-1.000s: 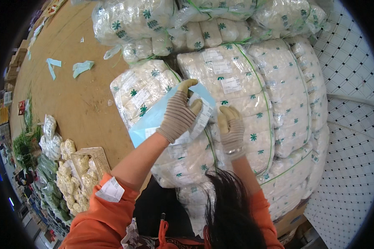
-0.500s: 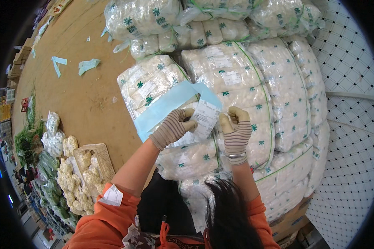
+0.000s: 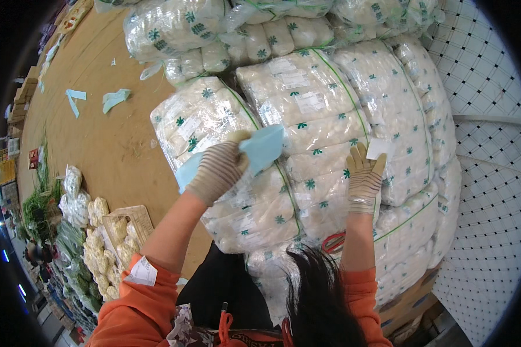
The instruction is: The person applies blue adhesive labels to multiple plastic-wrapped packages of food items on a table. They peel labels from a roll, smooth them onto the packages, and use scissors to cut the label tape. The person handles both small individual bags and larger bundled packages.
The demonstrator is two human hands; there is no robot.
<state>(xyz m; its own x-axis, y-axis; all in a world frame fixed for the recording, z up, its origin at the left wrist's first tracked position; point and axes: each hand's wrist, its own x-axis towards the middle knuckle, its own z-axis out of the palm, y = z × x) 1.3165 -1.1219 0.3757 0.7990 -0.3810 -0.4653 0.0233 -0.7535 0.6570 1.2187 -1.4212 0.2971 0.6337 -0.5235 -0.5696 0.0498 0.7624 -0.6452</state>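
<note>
Above the wrapped bundles (image 3: 307, 188), a blue sheet (image 3: 264, 146) is gripped by the left hand (image 3: 220, 168); a white label (image 3: 378, 148) is borne by the right hand (image 3: 364, 179), whether pinched or stuck cannot be told; other labels (image 3: 311, 102) are already laid, this one not yet

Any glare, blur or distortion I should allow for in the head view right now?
In the head view, glare streaks the plastic-wrapped bundles; the left hand looks slightly motion-blurred; fisheye distortion bows the white patterned surface at right; the picture's corners are black.
</note>
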